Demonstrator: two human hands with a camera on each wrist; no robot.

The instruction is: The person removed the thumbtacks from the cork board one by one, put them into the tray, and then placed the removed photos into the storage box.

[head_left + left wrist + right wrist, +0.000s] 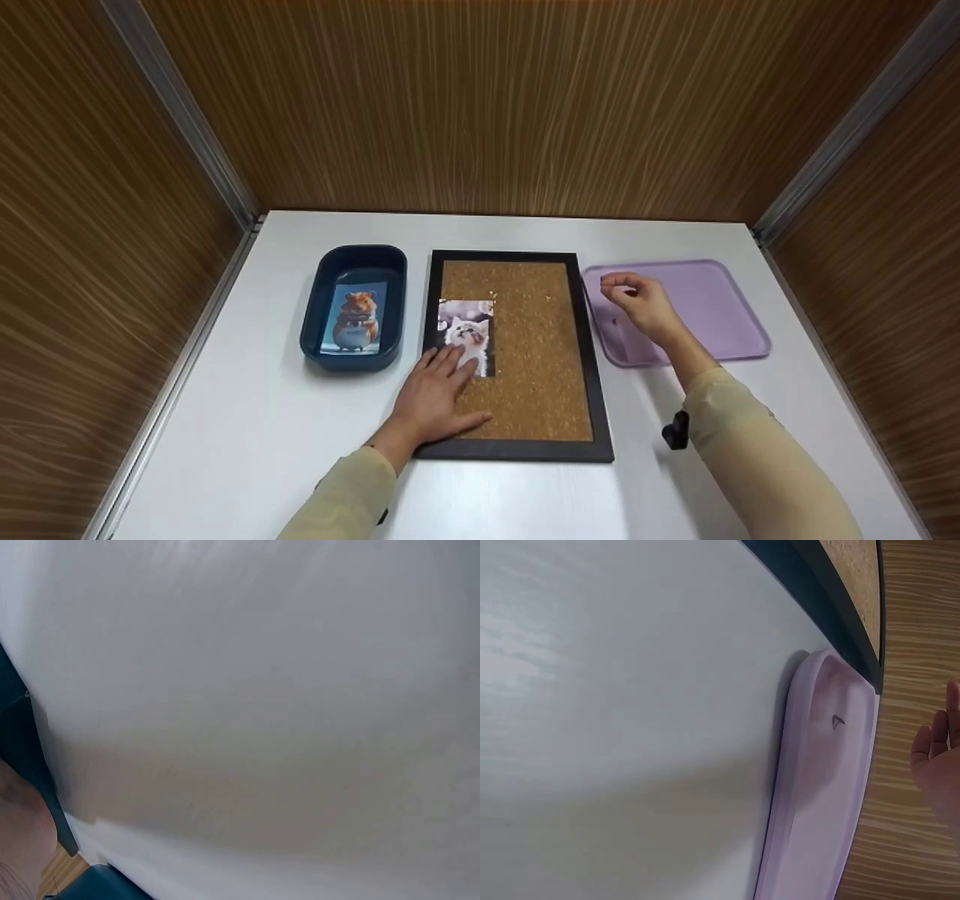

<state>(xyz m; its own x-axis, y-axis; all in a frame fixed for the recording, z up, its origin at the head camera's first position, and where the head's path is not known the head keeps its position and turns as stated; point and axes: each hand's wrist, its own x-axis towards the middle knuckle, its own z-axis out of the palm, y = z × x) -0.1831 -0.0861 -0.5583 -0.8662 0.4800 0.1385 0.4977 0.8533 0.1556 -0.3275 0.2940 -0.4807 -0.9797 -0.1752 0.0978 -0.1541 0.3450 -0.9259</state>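
Observation:
My left hand point(435, 401) lies flat on the framed cork board point(536, 360), fingers spread. Its fingertips press the lower part of a kitten photo point(465, 319). A tiny pin-like speck point(492, 294) shows near the photo's top right corner. Over the near left part of the purple tray point(709, 311), my right hand point(645, 304) has thumb and forefinger pinched together. A tiny dark tip shows there, apparently a small pin, too small to make out clearly. In the right wrist view, a small dark pin point(838, 721) lies inside the tray, with several curled fingers point(930, 741) above.
Left of the board stands a dark blue bin point(311, 322) with a hamster picture point(355, 319) in it. The tray's left edge is close against the board's right side. Wood-grain panels point(495, 112) wall in the white table point(232, 420) at the back and sides.

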